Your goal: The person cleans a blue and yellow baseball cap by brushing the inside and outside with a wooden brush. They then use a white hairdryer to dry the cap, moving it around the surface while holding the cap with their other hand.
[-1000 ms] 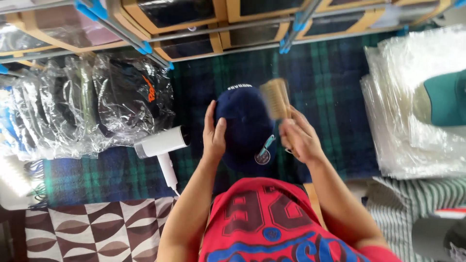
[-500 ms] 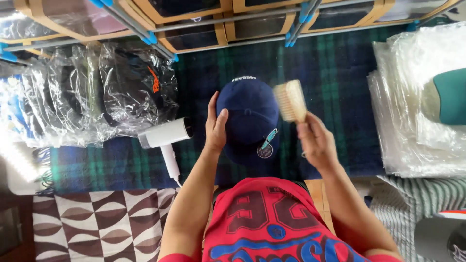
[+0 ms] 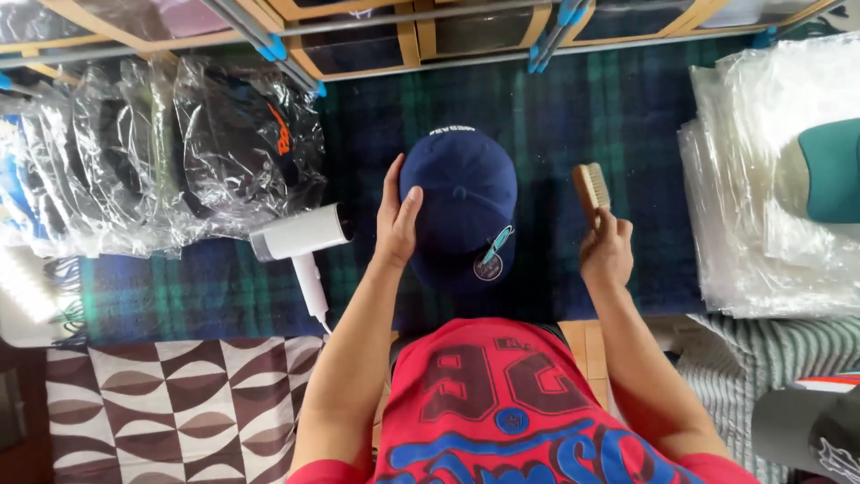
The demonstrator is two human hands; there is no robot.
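Observation:
A navy baseball cap [image 3: 461, 193] with a round sticker on its brim lies on a dark plaid blanket [image 3: 573, 116]. My left hand [image 3: 396, 215] rests flat against the cap's left side, holding it. To the right of the cap, my right hand [image 3: 605, 251] grips a small wooden brush [image 3: 591, 190], bristles clear of the cap.
A white hair dryer [image 3: 300, 242] lies left of the cap. Caps in clear plastic bags [image 3: 170, 152] line the left side. A stack of clear bags [image 3: 770, 215] with a teal cap [image 3: 829, 170] sits at right. Wooden drawers [image 3: 385, 36] run along the far edge.
My right hand has moved the brush off the cap's top and out to the right. My left hand has stayed on the cap's left side.

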